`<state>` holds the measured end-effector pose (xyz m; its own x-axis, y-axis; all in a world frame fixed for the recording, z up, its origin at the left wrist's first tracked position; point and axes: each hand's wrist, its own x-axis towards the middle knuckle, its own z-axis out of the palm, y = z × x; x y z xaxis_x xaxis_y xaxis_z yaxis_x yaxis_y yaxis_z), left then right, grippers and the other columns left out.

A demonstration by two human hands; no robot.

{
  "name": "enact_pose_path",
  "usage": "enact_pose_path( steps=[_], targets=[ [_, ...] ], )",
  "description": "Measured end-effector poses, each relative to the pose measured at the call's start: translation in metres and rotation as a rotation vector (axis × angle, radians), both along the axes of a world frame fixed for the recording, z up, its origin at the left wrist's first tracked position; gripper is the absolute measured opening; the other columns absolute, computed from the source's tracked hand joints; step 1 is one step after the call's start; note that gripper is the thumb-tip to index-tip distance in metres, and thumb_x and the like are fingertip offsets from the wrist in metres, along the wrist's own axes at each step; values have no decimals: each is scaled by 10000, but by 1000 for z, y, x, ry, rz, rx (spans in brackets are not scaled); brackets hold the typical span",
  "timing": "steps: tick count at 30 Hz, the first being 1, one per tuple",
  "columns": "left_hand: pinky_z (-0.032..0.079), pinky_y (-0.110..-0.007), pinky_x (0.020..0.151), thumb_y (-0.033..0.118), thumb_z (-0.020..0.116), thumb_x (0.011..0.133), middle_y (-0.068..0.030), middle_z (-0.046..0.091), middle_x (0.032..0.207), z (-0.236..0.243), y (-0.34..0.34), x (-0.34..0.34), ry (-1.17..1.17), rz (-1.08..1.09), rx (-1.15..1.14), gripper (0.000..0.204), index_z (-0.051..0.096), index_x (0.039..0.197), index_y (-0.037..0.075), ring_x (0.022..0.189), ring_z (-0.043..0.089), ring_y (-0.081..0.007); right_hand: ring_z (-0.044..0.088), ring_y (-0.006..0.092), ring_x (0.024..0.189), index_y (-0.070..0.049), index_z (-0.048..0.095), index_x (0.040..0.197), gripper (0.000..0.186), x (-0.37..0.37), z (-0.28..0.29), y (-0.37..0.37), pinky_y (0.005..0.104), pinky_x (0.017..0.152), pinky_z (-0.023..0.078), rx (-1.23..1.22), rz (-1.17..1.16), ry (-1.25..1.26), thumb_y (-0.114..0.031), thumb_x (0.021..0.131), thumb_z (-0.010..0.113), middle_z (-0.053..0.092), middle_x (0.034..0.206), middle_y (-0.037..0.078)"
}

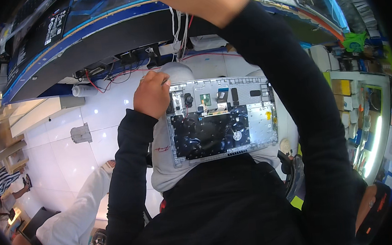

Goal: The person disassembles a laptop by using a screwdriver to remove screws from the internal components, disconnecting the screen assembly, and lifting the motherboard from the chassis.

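Observation:
A silver laptop top case (260,124) lies inside up across my lap, with the black keyboard backing (206,135) facing me. A small green board (205,99), a ribbon cable (222,99) and a round black speaker-like part (188,100) sit along its far part. My left hand (151,96) is closed at the far left corner of the case, thumb and fingers gripping its edge. Over the workbench edge reaches my right hand (200,2), away from the case. The top of the picture cuts off its fingers, so what they touch is hidden.
Ahead stands a workbench (92,31) with a black battery pack (55,25) at its left. White cables (177,32) hang from its edge, and red and black wires (98,79) run below. Another person's leg (81,212) is at the left; a lit glass cabinet (372,141) stands right.

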<state>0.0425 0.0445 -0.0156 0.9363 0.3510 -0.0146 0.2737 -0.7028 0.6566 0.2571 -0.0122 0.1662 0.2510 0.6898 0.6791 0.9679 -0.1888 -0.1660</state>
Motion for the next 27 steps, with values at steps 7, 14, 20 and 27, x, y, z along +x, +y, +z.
enact_pose_path(
  steps=[7, 14, 20, 27],
  targets=[
    [536, -398, 903, 152, 677, 987, -141, 680, 1085, 18, 2, -25, 38, 42, 19, 216, 708, 1136, 0, 1015, 689, -308, 620, 379, 1026, -34, 693, 1065, 138, -23, -87, -224, 458, 863, 513, -239, -224, 263, -45, 927, 695, 657, 1064, 137],
    [533, -418, 880, 79, 726, 939, -136, 654, 923, 165, -51, -37, 10, -309, 289, 188, 710, 1108, -1, 861, 647, -330, 622, 404, 1089, 10, 671, 1174, 218, -101, -161, -387, 461, 970, 489, -345, -590, 600, -84, 978, 657, 654, 1174, 186],
    [531, -517, 912, 238, 822, 824, -92, 590, 839, 305, -122, -43, -148, -646, 442, 322, 731, 1067, 48, 775, 613, -248, 627, 400, 1117, 10, 658, 1247, 258, -115, -165, -393, 460, 981, 496, -381, -602, 658, -116, 1026, 616, 649, 1226, 180],
    [488, -466, 768, 254, 833, 808, -82, 597, 811, 320, -162, -31, -152, -750, 444, 317, 721, 1026, 53, 707, 608, -239, 627, 402, 1133, 6, 664, 1252, 261, -114, -159, -397, 464, 976, 507, -404, -596, 674, -117, 1029, 609, 649, 1231, 190]
  ],
)
